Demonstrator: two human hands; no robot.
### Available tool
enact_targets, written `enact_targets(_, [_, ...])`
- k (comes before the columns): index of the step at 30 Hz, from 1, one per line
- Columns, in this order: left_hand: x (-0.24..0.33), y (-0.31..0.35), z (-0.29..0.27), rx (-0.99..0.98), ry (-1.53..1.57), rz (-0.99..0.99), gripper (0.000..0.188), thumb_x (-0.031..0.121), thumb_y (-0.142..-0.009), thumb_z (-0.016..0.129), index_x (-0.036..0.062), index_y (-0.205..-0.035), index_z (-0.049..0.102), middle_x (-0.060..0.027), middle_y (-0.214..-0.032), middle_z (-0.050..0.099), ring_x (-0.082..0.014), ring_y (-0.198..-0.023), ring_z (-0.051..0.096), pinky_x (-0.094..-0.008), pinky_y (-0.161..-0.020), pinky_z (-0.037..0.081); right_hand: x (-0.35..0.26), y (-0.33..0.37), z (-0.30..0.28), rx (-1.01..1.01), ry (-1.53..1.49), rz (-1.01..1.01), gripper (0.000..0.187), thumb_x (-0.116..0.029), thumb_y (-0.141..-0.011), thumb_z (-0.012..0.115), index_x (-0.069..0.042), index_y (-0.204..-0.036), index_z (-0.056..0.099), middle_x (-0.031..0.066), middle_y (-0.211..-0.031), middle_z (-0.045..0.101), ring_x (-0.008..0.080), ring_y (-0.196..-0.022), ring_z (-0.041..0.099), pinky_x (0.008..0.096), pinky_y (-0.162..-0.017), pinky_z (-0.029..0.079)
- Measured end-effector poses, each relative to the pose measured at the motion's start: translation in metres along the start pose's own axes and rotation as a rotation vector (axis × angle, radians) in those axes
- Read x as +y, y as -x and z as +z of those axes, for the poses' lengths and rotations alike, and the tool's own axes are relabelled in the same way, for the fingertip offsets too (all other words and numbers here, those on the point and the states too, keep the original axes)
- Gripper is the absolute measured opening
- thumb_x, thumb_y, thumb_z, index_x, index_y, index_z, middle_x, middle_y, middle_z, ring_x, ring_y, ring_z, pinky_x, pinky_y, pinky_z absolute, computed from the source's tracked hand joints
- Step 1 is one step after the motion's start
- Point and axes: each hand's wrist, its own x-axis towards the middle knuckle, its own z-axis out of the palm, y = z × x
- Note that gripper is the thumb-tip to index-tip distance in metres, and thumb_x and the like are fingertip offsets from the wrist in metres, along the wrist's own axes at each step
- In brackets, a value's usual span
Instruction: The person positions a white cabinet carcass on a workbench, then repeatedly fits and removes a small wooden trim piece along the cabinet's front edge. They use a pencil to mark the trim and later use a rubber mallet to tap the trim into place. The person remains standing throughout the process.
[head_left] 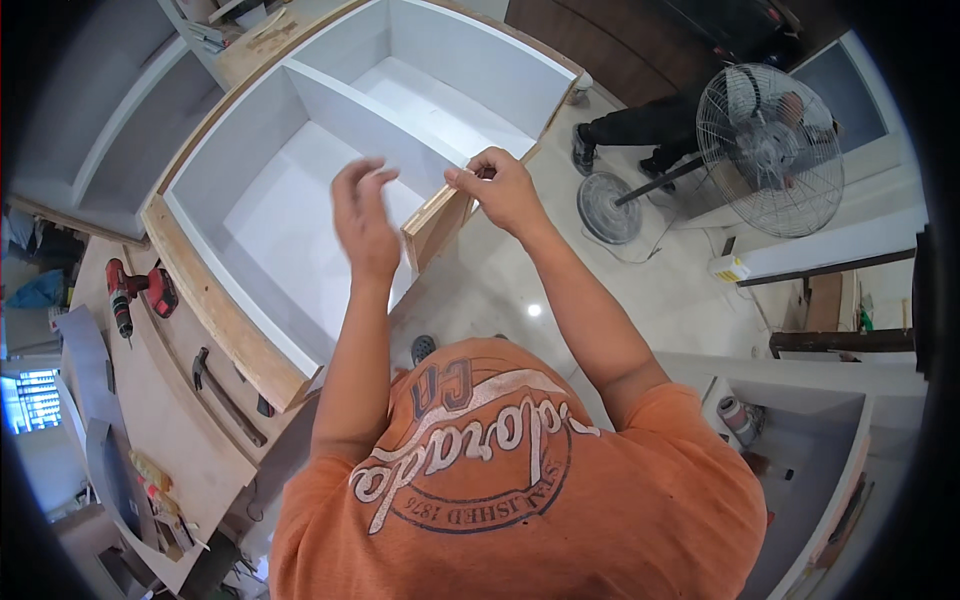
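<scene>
Holding, head view: the right hand (505, 192) pinches the far end of a wooden board (437, 225) between thumb and fingers.
Left hand (367, 228): blurred, loosely open, nothing seen in it, just beside the board.
Board's place: between the hands, at the near edge of the white cabinet (240, 150); touching or apart, cannot tell.
Board's feel: probably light, stiff, not slippery, perhaps splintery; its two ends look best to grasp.
Counts: one board, one two-compartment cabinet, one drill (122, 290), one hammer (222, 398), one fan (770, 150).
</scene>
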Motion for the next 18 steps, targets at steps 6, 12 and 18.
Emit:
enact_targets(6, [-0.097,0.119,-0.06,-0.261,-0.333,-0.186,0.046,0.017,-0.089,0.068,-0.0028,-0.128,0.053,-0.0169,-0.117,0.06,-0.0261,-0.099,0.062,-0.0399,-0.089,0.05,-0.004,0.003,-0.001,0.002,-0.034,-0.004,0.039,-0.034,-0.079,0.086,-0.001,-0.086,0.066,0.0057,-0.087,0.066,0.013,-0.082,0.059,0.0286,-0.072,0.049])
enact_targets(12, [-0.121,0.114,-0.04,-0.527,-0.893,-0.008,0.033,0.021,-0.078,0.079,0.0045,-0.1,0.061,-0.0098,-0.092,0.059,-0.0308,-0.084,0.056,-0.0454,-0.077,0.041,0.003,0.003,0.0,0.006,-0.099,-0.015,0.043,-0.038,-0.08,0.084,0.0,-0.086,0.066,0.0088,-0.087,0.065,0.0172,-0.083,0.06,0.0319,-0.075,0.05])
enact_targets(18, [-0.13,0.113,-0.033,-0.485,-0.93,0.039,0.025,0.025,-0.08,0.078,0.0084,-0.088,0.061,-0.0056,-0.084,0.058,-0.0282,-0.083,0.056,-0.0447,-0.077,0.039,0.001,0.007,0.005,0.043,-0.115,-0.008,0.046,-0.041,-0.08,0.083,0.0,-0.086,0.064,0.0098,-0.089,0.063,0.0184,-0.082,0.059,0.0331,-0.075,0.05])
